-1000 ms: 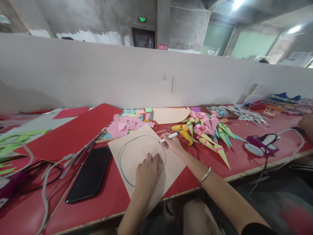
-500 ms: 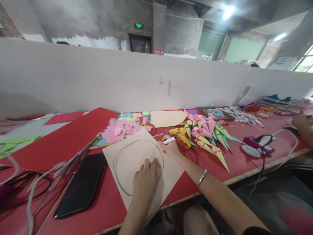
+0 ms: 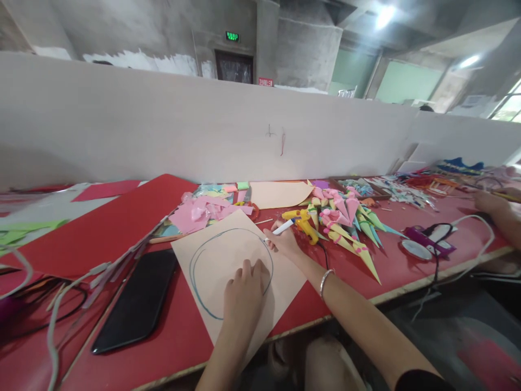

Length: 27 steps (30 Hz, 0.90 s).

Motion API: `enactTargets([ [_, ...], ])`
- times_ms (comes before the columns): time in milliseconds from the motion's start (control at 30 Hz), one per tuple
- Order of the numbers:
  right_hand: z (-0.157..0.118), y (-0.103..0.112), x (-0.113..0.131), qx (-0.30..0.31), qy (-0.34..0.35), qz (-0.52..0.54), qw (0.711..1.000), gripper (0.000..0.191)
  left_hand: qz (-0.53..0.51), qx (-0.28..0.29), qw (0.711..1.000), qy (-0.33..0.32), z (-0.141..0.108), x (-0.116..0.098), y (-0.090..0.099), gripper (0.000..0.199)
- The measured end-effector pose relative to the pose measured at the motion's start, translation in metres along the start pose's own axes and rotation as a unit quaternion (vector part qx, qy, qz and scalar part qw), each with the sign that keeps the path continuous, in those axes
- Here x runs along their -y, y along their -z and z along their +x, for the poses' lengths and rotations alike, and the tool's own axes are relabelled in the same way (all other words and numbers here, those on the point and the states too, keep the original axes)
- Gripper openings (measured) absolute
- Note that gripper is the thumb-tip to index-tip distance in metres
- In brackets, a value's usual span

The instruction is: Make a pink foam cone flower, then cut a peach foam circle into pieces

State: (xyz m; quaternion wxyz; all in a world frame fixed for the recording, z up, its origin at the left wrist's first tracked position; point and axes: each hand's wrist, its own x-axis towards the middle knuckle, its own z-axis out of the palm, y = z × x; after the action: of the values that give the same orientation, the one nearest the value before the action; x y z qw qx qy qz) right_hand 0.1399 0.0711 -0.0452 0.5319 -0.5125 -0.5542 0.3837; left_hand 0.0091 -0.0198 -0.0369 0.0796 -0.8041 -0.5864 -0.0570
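Note:
A pale cream paper sheet (image 3: 220, 250) lies angled on the red table, with a large blue circle drawn on it, its line doubled at the left. My left hand (image 3: 245, 288) rests on the sheet inside the circle, fingers bent and lying on the paper. In my right hand (image 3: 282, 239) is a white marker (image 3: 284, 227) with a blue end; its tip is at the circle's upper right line. Just beyond that hand lies a yellow glue gun (image 3: 305, 225).
A black phone (image 3: 136, 304) lies left of the sheet, beside red card (image 3: 122, 228). Pink paper scraps (image 3: 199, 212) are behind it. Folded paper cones (image 3: 345, 217) and a purple device (image 3: 443, 244) sit at right. Another person's arm (image 3: 496, 212) reaches in at far right.
My right hand has shifted slightly, and the marker stands a little steeper, its tip still near the circle's upper right. My left hand stays on the paper. The view has tilted slightly.

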Motion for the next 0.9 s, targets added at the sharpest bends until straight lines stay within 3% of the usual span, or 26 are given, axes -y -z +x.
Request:
enactTargets([
  [433,0.0033,0.0042,-0.0062,-0.05,0.047,-0.098,0.993,0.026,-0.011,0.007,1.0,-0.015,-0.001,0.0017,0.0032,0.038],
  [900,0.0033,0.0048,-0.0067,-0.047,0.069,-0.175,0.981,0.025,-0.014,0.03,0.998,-0.045,0.0045,0.0015,0.0053,0.04],
])
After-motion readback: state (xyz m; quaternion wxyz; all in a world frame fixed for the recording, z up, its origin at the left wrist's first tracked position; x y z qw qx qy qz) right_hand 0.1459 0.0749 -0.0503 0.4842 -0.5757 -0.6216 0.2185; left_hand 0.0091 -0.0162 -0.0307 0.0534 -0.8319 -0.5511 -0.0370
